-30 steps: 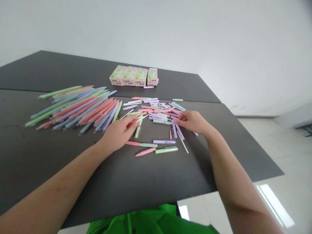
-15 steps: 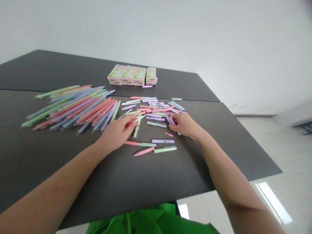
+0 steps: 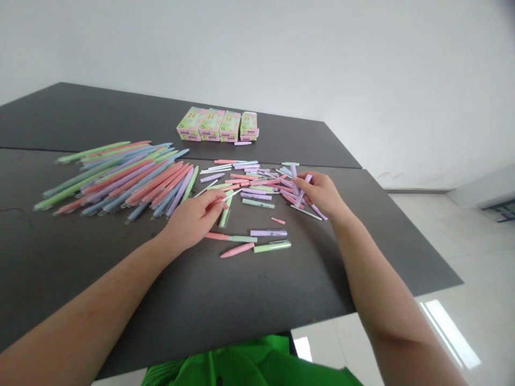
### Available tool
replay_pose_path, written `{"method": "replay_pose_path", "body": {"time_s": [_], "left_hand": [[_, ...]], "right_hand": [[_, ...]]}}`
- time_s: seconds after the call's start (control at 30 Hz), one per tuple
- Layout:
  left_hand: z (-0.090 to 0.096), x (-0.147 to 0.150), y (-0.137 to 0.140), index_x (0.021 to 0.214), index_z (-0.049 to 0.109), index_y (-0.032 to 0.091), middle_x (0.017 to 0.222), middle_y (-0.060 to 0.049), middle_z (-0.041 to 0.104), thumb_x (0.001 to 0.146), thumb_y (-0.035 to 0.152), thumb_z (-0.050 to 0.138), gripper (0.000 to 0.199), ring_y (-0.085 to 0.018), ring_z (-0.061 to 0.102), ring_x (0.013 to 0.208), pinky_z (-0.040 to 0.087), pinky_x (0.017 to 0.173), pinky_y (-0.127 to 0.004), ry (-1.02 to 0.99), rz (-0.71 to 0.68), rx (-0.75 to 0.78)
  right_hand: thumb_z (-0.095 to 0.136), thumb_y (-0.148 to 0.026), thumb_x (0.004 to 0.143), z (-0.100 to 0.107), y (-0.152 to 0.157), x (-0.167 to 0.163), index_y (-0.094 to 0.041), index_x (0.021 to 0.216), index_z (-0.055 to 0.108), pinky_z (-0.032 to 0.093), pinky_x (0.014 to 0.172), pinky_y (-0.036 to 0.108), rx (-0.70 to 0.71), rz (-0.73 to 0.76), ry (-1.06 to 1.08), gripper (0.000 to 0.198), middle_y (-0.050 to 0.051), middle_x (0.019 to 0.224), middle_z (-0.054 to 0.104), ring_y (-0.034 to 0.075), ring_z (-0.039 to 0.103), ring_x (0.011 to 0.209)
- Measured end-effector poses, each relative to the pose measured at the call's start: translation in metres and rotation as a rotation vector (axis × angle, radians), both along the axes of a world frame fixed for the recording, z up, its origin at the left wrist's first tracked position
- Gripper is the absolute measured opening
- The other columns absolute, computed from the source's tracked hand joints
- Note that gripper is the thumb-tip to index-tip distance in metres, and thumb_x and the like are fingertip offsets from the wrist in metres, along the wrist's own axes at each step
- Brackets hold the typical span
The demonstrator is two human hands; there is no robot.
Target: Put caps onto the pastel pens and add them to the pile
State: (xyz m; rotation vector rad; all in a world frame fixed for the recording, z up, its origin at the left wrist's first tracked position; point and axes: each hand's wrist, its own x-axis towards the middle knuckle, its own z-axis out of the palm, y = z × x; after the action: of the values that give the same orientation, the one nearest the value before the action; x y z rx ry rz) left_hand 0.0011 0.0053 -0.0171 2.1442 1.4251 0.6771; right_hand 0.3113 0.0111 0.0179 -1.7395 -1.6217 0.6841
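Slim white stick (image 3: 232, 194) aslant; purple tubes (image 3: 294, 172), seemingly two, both tilted.

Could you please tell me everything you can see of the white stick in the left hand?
The white stick is thin, straight and plain, and looks like plastic. The left hand grips it between thumb and fingers, hiding its other end. Its visible part slants to the right and upward in the picture, passing in front of a light green pen piece; whether they touch is unclear.
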Motion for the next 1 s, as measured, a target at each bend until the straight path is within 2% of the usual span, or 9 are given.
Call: {"method": "replay_pose_path", "body": {"time_s": [0.23, 0.5, 0.6, 0.7, 0.77, 0.9, 1.0], "left_hand": [[0.002, 0.002, -0.001, 0.114, 0.061, 0.023, 0.095, -0.003, 0.074, 0.090, 0.042, 0.043, 0.036, -0.021, 0.065, 0.077, 0.046, 0.070, -0.029, -0.001, -0.001, 0.011], [0.005, 0.002, -0.001, 0.118, 0.061, 0.025, 0.097, -0.002, 0.073, 0.091, 0.042, 0.043, 0.037, -0.021, 0.064, 0.079, 0.045, 0.071, -0.029, 0.005, 0.026, 0.000], [0.007, 0.002, -0.001, 0.117, 0.061, 0.025, 0.099, -0.002, 0.073, 0.091, 0.040, 0.042, 0.035, -0.022, 0.065, 0.084, 0.045, 0.071, -0.029, 0.001, 0.036, -0.005], [0.009, 0.003, -0.001, 0.113, 0.061, 0.024, 0.102, -0.002, 0.074, 0.090, 0.040, 0.043, 0.033, -0.023, 0.066, 0.089, 0.045, 0.075, -0.029, -0.009, 0.054, -0.006], [0.009, 0.003, -0.001, 0.113, 0.061, 0.023, 0.103, -0.003, 0.074, 0.091, 0.039, 0.042, 0.033, -0.023, 0.066, 0.092, 0.045, 0.078, -0.030, -0.014, 0.073, 0.001], [0.010, 0.002, 0.000, 0.114, 0.060, 0.024, 0.101, -0.003, 0.074, 0.092, 0.039, 0.040, 0.033, -0.023, 0.066, 0.092, 0.045, 0.080, -0.031, 0.011, 0.144, 0.035], [0.012, -0.001, 0.002, 0.117, 0.059, 0.022, 0.100, -0.005, 0.073, 0.093, 0.038, 0.039, 0.035, -0.025, 0.066, 0.092, 0.045, 0.079, -0.032, 0.035, 0.233, 0.064]], "right_hand": [[0.059, -0.053, 0.078, 0.000, 0.000, 0.002, -0.012, 0.092, 0.069, 0.037, 0.046, 0.022, 0.008, -0.051, 0.029, 0.044, 0.001, 0.059, 0.061, 0.011, 0.049, 0.048], [0.063, -0.047, 0.079, -0.017, 0.005, -0.004, -0.015, 0.098, 0.068, 0.041, 0.046, 0.022, -0.088, 0.060, -0.023, 0.037, 0.001, 0.061, 0.064, 0.011, 0.052, 0.046], [0.064, -0.044, 0.080, -0.019, 0.005, -0.006, -0.015, 0.104, 0.064, 0.042, 0.045, 0.022, -0.092, 0.077, 0.063, 0.037, 0.003, 0.073, 0.068, 0.009, 0.054, 0.047], [0.064, -0.038, 0.079, -0.017, 0.004, -0.009, -0.015, 0.106, 0.061, 0.047, 0.049, 0.021, -0.031, 0.016, 0.186, 0.036, 0.007, 0.092, 0.070, 0.008, 0.058, 0.053], [0.063, -0.035, 0.080, -0.014, 0.003, -0.011, -0.015, 0.104, 0.061, 0.049, 0.051, 0.021, 0.013, -0.024, 0.219, 0.032, 0.007, 0.097, 0.069, 0.008, 0.058, 0.055], [0.058, -0.030, 0.080, -0.014, 0.003, -0.011, -0.015, 0.098, 0.064, 0.048, 0.052, 0.021, 0.048, -0.047, 0.149, 0.025, 0.004, 0.086, 0.069, 0.009, 0.058, 0.054], [0.056, -0.029, 0.081, -0.022, 0.005, -0.011, -0.016, 0.099, 0.065, 0.049, 0.056, 0.024, 0.071, -0.001, 0.090, 0.024, 0.003, 0.082, 0.068, 0.011, 0.060, 0.058]]}}
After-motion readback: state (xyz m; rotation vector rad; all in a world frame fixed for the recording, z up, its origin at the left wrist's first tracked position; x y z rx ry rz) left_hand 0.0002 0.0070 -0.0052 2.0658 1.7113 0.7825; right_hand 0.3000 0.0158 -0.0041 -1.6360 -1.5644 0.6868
